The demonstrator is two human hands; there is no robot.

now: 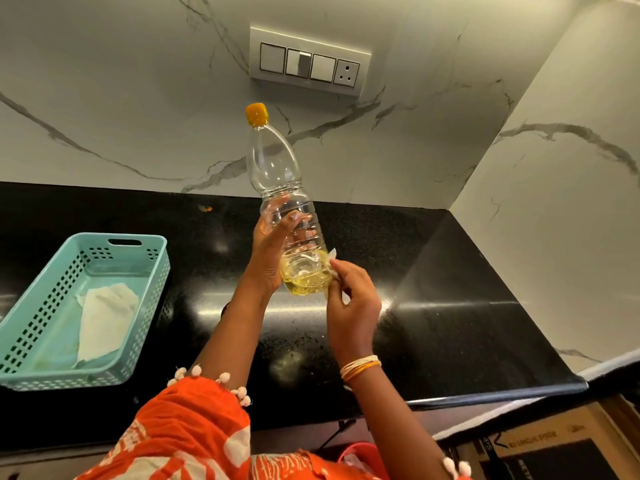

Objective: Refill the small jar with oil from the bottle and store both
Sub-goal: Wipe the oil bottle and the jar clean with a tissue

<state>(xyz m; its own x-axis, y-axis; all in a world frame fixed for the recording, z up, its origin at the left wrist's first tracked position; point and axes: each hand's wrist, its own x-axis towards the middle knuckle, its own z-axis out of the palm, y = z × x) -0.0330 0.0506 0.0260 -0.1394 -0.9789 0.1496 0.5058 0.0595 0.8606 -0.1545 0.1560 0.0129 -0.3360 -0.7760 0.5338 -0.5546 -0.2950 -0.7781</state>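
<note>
Clear, yellow-capped bottle (277, 174), oil low, held by left hand (268, 251); right fingers (341, 271) pinch tissue (330, 258).

Basket (145, 271) left on the desk (433, 306), cloth (104, 320) inside; bottle (287, 209) held right of it, below the switchboard (310, 62)

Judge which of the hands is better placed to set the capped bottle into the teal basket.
Probably left. The left hand already grips the bottle, and the basket lies on its side. The right hand pinches a tissue against the bottle's base.
</note>
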